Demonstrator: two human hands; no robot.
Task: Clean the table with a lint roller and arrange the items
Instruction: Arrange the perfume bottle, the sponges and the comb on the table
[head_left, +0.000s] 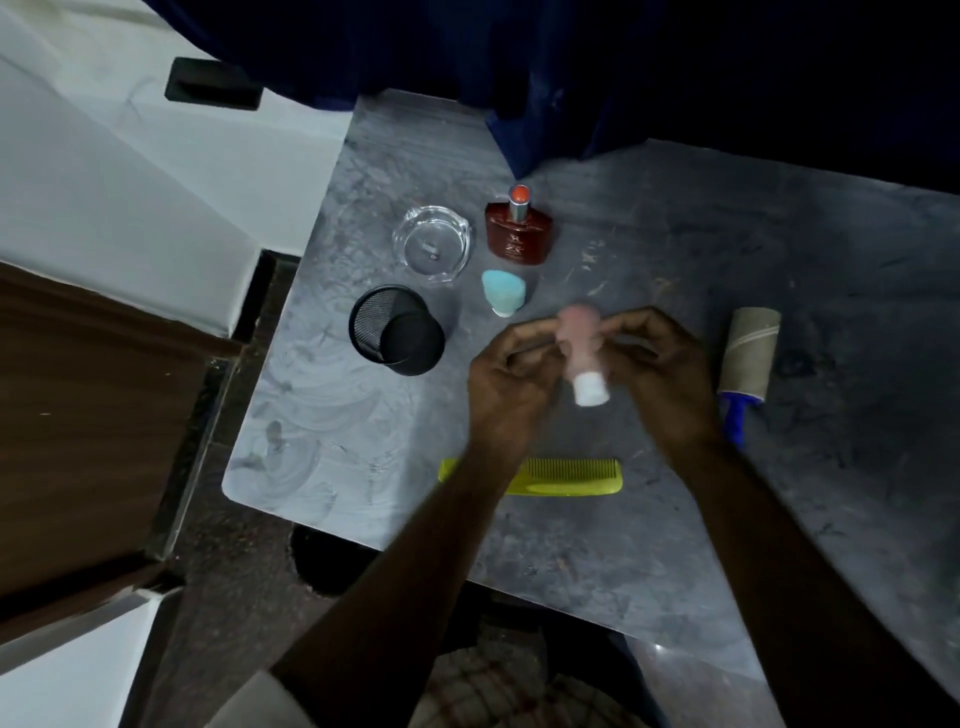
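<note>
Above the grey table (597, 545), my left hand (511, 374) and my right hand (660, 364) both pinch a blurred pink bottle with a white cap (582, 353), cap pointing toward me. A lint roller (748, 358) with a blue handle lies flat to the right of my right hand. A yellow-green comb (566, 475) lies under my left forearm. Further back stand a red-brown perfume bottle (519, 228), a light blue sponge (503, 291), a clear glass ashtray (431, 244) and a black mesh cup (397, 335).
A dark blue curtain (545, 78) hangs over the table's far edge. A brown wooden cabinet (93, 415) stands to the left, across a gap of dark floor. The table's near-left corner is rounded.
</note>
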